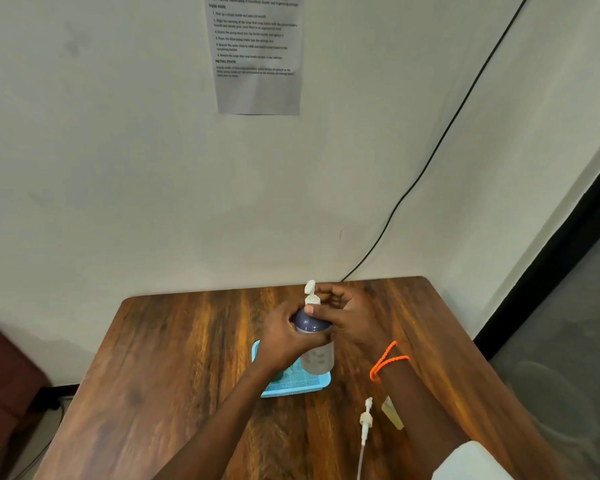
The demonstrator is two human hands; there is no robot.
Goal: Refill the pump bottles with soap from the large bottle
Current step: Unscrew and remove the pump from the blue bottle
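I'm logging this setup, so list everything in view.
Table: one, brown wood, against the wall.
Tray: one, light blue, mid-table, under the bottle.
Bottle: one, clear with a dark blue top and white pump, held over the tray.
Loose pump: one, white, on the table near the right forearm.
Paper: one, white, printed, on the wall.
Cable: one, black, running down the wall.
Band: orange, on the right wrist.
Left hand: grips the bottle.
Right hand: at the pump.
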